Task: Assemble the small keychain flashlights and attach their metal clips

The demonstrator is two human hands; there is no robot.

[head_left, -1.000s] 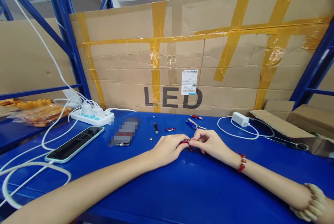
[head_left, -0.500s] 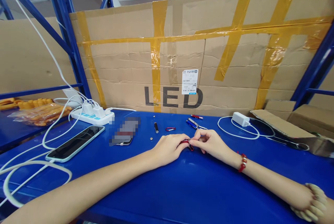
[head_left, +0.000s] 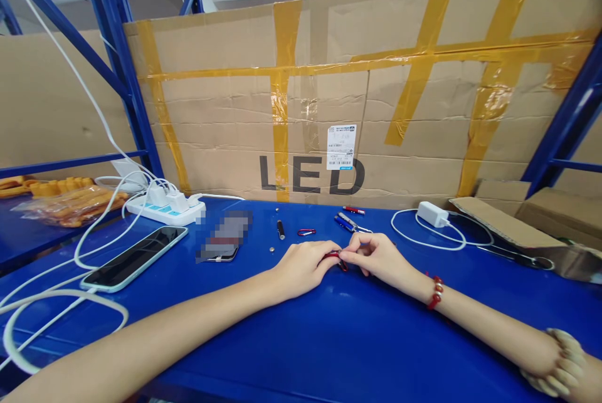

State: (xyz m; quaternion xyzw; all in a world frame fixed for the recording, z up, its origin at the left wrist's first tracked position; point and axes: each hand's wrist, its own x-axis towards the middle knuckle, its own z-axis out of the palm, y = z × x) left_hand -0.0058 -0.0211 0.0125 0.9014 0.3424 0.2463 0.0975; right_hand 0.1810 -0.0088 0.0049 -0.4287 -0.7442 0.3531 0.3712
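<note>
A small red object [head_left: 332,254] sits low over the middle of the table [head_left: 348,340], between the person's two hands, partly covered by fingers. The left hand [head_left: 303,270] is palm-down, its back turned up and its fingers bent closely around the object's left part. The right hand [head_left: 379,256] meets it from the other side, thumb and index finger pinched together at the object's right end, the other fingers curled under. The fingertips of both hands nearly touch. Each forearm slants inward from its own lower corner; the right wrist is slightly bent and wears a red beaded bracelet [head_left: 436,293].

Just beyond the hands lie a red carabiner [head_left: 306,232], a short black cylinder [head_left: 281,229], a blue pen-shaped piece [head_left: 345,223] and a red one [head_left: 353,210]. Two phones lie to the left, the nearer one [head_left: 136,259] with a dark screen.

Behind stands a large cardboard sheet [head_left: 226,121], printed "LED" in bold dark capitals. A white label [head_left: 341,146] with a barcode is stuck above the "D"; its small print is unreadable.
</note>
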